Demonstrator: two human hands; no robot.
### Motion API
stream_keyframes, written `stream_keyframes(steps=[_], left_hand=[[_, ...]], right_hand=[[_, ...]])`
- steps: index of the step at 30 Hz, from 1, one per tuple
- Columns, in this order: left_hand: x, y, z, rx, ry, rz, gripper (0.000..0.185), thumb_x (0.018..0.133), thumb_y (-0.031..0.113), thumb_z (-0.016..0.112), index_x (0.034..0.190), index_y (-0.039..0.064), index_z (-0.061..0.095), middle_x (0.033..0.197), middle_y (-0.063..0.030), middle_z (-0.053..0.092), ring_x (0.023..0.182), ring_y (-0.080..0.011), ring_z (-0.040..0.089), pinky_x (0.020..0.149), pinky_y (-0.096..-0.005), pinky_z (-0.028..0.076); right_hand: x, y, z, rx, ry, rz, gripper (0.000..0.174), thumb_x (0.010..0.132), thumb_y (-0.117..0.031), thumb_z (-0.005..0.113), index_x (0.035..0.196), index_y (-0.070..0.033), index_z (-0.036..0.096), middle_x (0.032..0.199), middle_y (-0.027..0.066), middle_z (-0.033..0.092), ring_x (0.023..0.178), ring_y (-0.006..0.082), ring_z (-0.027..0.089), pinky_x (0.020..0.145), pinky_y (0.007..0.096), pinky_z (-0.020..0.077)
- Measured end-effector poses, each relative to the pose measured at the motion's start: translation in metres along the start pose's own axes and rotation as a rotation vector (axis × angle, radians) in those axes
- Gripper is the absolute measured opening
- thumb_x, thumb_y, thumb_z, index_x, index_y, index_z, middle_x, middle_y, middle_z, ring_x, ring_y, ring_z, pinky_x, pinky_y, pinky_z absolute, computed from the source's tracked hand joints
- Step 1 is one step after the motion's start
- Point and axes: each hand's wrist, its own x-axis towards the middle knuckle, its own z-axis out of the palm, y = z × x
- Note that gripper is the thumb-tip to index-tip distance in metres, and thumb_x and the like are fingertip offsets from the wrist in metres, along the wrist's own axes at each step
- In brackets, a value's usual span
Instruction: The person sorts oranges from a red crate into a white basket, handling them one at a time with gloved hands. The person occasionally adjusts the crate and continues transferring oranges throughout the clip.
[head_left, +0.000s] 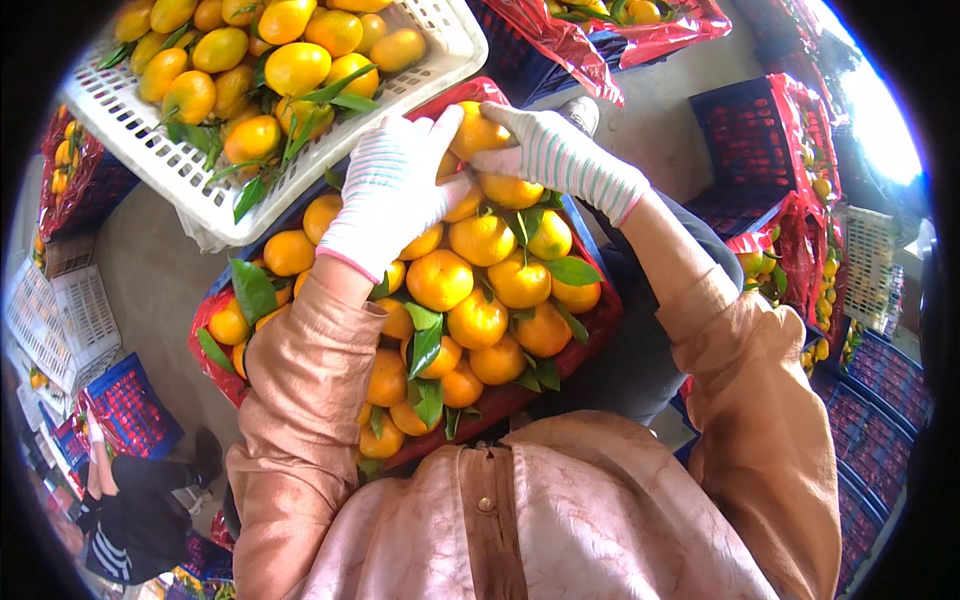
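My right hand (555, 156), in a striped knit glove, grips a mandarin orange (478, 132) between thumb and fingers at the far end of a lined crate. My left hand (396, 187), gloved alike, reaches over the same crate. Its index fingertip meets the left side of that mandarin, and its thumb lies lower, over other fruit. Whether its hidden fingers hold anything, I cannot tell. Mandarins (440, 280) with green leaves fill the blue crate (591, 234), which has a red plastic liner (600, 319). A white perforated basket (262, 217) of mandarins stands beyond my left hand, overlapping the crate's far left side.
Red-lined blue crates with fruit stand at the far side (600, 45) and right (742, 139). Several blue crates (862, 420) line the right edge. At left are white baskets (64, 330) and another person (139, 510) beside a blue crate (135, 405). A shoe (581, 114) shows beyond my right hand.
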Motion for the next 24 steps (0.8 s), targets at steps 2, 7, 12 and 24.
stream_keyframes(steps=[2,7,12,24], left_hand=[[0.006,-0.002,0.004,0.023,0.021,0.025,0.066,0.079,0.028,0.075,0.138,0.006,0.057,0.112,-0.0169,0.065,0.106,-0.0371,0.061,0.091,-0.0480,0.051],[0.019,0.003,0.015,0.167,-0.041,0.017,0.066,0.081,0.031,0.076,0.138,0.005,0.056,0.110,-0.0160,0.063,0.107,-0.0362,0.060,0.093,-0.0470,0.051],[0.022,0.013,0.015,0.246,-0.033,-0.012,0.065,0.080,0.030,0.078,0.136,0.004,0.055,0.110,-0.0150,0.061,0.107,-0.0349,0.059,0.092,-0.0464,0.051],[-0.013,0.006,0.039,0.207,0.254,0.109,0.085,0.088,0.054,0.066,0.153,0.004,0.041,0.159,-0.0146,0.040,0.149,-0.0338,0.032,0.124,-0.0492,0.022]], right_hand=[[0.011,0.008,0.001,0.101,-0.050,-0.024,0.059,0.090,-0.054,0.065,0.123,-0.005,0.067,0.100,0.0214,0.072,0.093,0.0372,0.071,0.084,0.0431,0.0553],[0.031,0.018,0.003,0.056,-0.151,-0.044,0.048,0.099,-0.048,0.058,0.111,-0.002,0.066,0.096,0.0239,0.071,0.093,0.0401,0.071,0.081,0.0445,0.0548],[0.001,0.016,0.030,0.442,0.404,-0.098,0.038,0.099,-0.032,0.060,0.125,-0.007,0.068,0.089,0.0133,0.074,0.074,0.0246,0.071,0.069,0.0373,0.0566],[-0.012,0.023,0.052,0.160,0.592,-0.386,0.075,0.097,-0.047,0.059,0.150,0.003,0.038,0.153,0.0262,0.044,0.139,0.0405,0.045,0.117,0.0427,0.0350]])
